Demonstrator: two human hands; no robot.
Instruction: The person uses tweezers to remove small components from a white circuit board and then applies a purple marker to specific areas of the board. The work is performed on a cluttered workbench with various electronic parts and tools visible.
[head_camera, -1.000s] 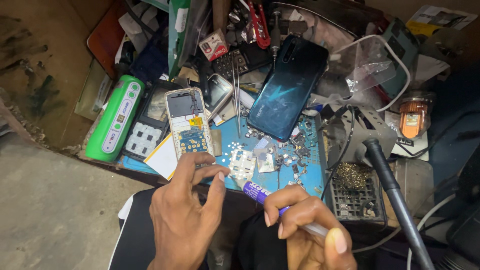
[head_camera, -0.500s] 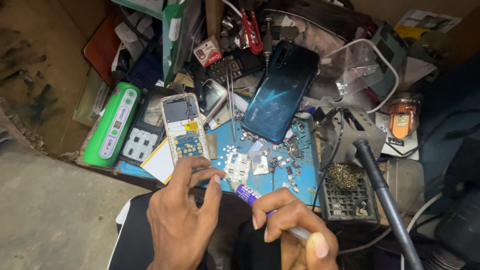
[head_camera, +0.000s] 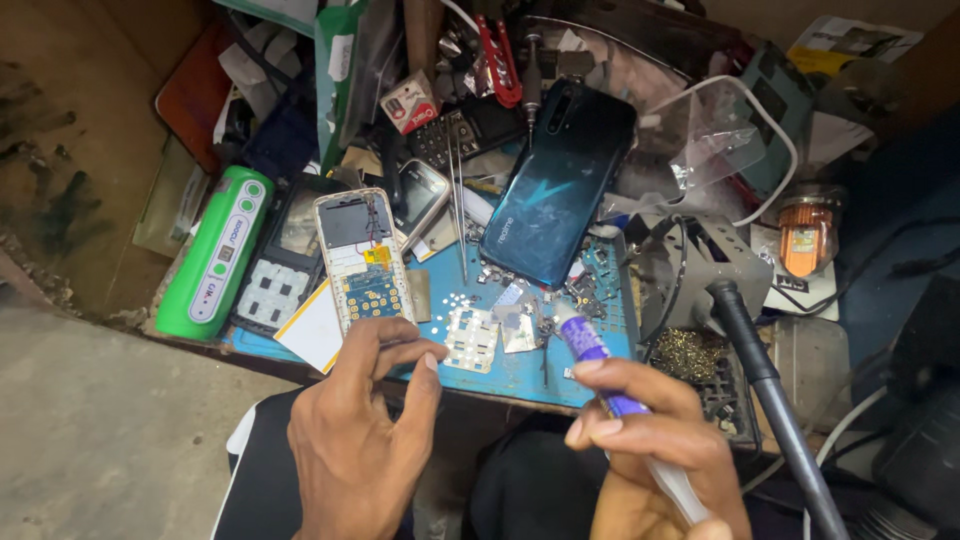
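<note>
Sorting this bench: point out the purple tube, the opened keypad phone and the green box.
purple tube (head_camera: 590, 350), head view, on its purple label.
opened keypad phone (head_camera: 362, 262), head view, mid-board.
green box (head_camera: 215, 255), head view, middle of its face.
</note>
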